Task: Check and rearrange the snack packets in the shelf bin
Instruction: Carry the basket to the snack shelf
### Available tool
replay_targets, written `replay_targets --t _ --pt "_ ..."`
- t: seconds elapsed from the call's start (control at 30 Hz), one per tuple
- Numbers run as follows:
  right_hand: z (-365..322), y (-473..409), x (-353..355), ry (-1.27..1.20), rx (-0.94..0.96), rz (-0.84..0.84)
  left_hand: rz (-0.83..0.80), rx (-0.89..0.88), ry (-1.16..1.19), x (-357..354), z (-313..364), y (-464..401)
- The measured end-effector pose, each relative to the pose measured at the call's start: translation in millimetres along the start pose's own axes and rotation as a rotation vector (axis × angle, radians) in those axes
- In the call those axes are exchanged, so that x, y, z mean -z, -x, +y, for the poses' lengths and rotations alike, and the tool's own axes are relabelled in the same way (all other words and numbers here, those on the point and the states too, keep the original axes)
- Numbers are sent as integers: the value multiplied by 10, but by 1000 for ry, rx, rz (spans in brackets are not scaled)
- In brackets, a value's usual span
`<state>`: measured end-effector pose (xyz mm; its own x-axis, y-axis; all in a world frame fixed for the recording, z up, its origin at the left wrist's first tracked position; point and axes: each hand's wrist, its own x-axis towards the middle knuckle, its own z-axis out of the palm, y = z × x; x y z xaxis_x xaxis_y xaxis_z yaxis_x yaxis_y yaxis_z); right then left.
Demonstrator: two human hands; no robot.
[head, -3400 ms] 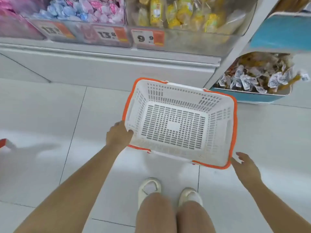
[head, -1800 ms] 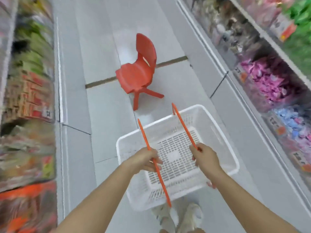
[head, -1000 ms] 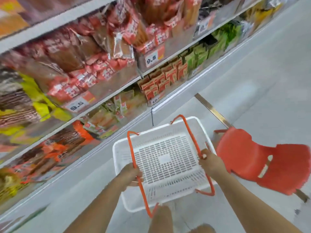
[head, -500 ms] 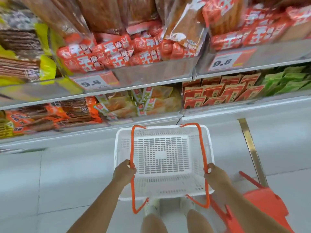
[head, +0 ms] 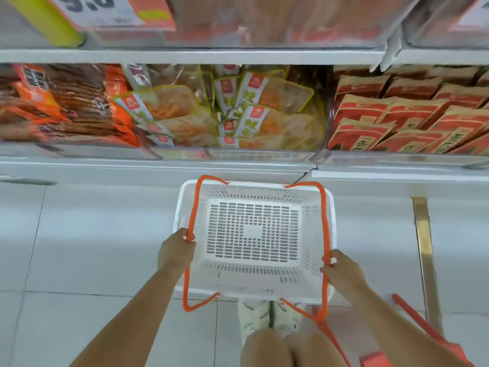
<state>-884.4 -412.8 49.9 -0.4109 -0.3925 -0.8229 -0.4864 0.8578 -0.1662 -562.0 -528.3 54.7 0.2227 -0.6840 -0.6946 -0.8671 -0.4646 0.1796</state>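
Since half a second ago the head view has dropped and closed in: the lower shelf bin now fills the upper middle of the picture, the red chair has slid further off the bottom right corner, and the white basket sits just below the bin's shelf, still carried by both hands. The snack packets lie heaped inside the bin, just above the basket's far rim; the ones that can be read are long clear pouches with yellow edges and a red-and-white label end, most of them lying on a slant with the label end toward the lower left and the long axis running up to the right. The left hand is clenched round the left orange handle, and the right hand is wrapped round the right orange handle. Left of the bin, dark packets with orange edging are smeared by motion; right of it, red and tan packets stand in rows and run off the frame's edge. Above the bin, the upper shelf's goods are cut off and blurred, and only part of a price tag shows. Below the basket, pale shoes are half hidden by its near wall.
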Motion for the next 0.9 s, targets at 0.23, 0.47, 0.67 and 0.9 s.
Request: replay_targets --t 0.23,0.47,0.67,0.9 --pt "-35 -46 2 -71 -26 -21 84 66 72 101 -63 -62" --pt "-64 713 535 -79 -30 -2 -114 122 35 376 168 496" --pt "60 1173 1106 -161 -10 84 -193 21 -27 602 746 890" --pt "128 1225 1746 -282 68 232 -121 -243 -84 616 1705 1213"
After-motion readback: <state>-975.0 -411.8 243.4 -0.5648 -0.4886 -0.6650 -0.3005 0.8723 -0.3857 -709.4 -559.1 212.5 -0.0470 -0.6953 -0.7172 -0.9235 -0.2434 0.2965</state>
